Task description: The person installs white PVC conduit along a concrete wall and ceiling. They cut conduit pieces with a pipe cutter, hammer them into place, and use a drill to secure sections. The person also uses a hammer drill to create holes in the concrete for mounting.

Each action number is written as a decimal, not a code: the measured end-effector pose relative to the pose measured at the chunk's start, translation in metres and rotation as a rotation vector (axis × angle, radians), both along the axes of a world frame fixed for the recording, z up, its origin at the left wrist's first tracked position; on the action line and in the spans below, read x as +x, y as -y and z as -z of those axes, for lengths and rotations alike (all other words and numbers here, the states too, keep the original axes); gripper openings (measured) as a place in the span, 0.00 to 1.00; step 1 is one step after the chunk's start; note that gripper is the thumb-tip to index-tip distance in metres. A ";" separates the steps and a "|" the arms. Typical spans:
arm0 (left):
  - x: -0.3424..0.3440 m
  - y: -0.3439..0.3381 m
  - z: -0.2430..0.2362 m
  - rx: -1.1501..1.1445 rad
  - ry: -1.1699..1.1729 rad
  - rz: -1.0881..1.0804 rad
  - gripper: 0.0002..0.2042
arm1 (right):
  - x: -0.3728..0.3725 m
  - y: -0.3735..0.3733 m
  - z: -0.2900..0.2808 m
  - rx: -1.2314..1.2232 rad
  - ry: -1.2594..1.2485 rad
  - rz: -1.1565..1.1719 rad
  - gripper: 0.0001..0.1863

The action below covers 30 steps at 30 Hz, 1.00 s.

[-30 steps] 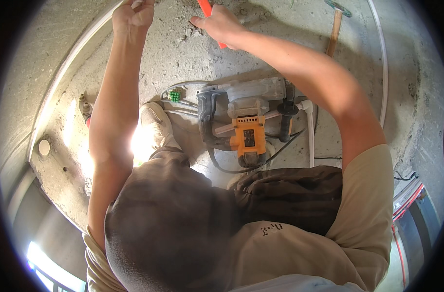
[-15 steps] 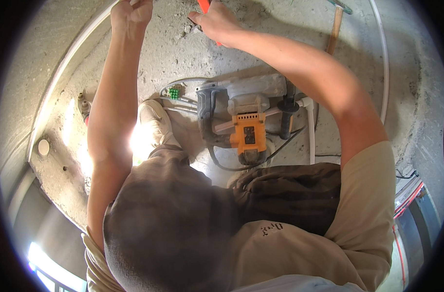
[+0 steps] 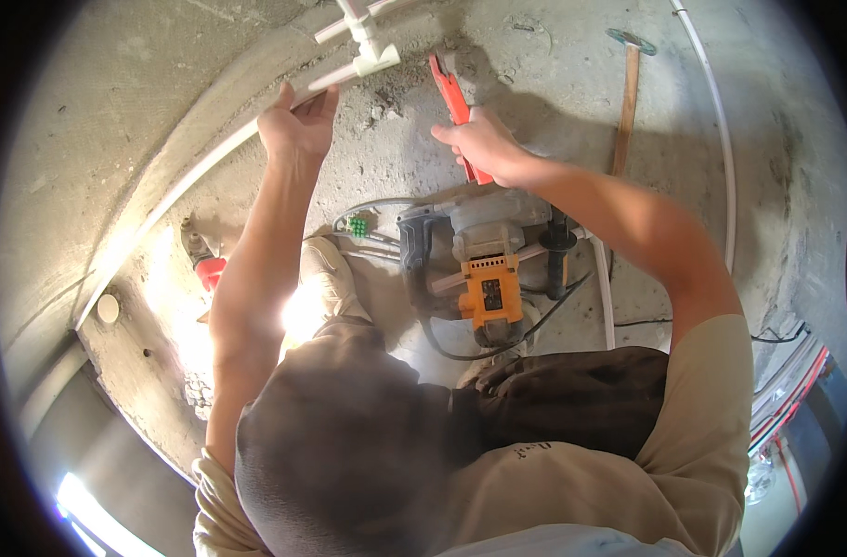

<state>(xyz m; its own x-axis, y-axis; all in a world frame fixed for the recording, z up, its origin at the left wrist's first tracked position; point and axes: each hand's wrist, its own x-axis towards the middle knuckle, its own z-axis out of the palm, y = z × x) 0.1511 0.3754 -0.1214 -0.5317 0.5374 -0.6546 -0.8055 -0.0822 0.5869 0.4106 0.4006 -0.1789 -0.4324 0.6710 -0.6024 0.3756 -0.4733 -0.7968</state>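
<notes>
My left hand (image 3: 298, 128) is at the white plastic pipe (image 3: 196, 174) along the foot of the wall, its fingers curled round the pipe just short of a white tee fitting (image 3: 377, 60). Part of the grip is hidden behind the fingers. My right hand (image 3: 484, 147) is closed on a red pipe cutter (image 3: 451, 93), whose head points up and away, to the right of the tee. A gap separates the cutter from the pipe. Crumbled concrete (image 3: 382, 102) lies on the floor between the two hands.
A yellow and grey demolition hammer (image 3: 493, 288) lies before my knees with its cable around it. A wooden-handled hammer (image 3: 628, 111) and another white pipe (image 3: 716, 102) are at right. A red tool (image 3: 208, 269) sits beside my left arm, and small green pieces (image 3: 358, 226) lie near my shoe.
The view has shifted, so both hands appear lower and farther right, and the tee fitting now shows. The red cutter stays in my right hand.
</notes>
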 end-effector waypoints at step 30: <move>0.046 0.152 -0.028 -0.175 0.097 0.166 0.12 | 0.009 -0.003 -0.025 0.172 0.035 -0.080 0.14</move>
<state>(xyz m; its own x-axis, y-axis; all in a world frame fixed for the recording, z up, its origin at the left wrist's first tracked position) 0.1974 0.2233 -0.0938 -0.3758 0.4864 -0.7888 -0.8526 0.1521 0.5000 0.4196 0.4040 -0.1536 -0.4699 0.7293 -0.4973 0.4353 -0.2987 -0.8493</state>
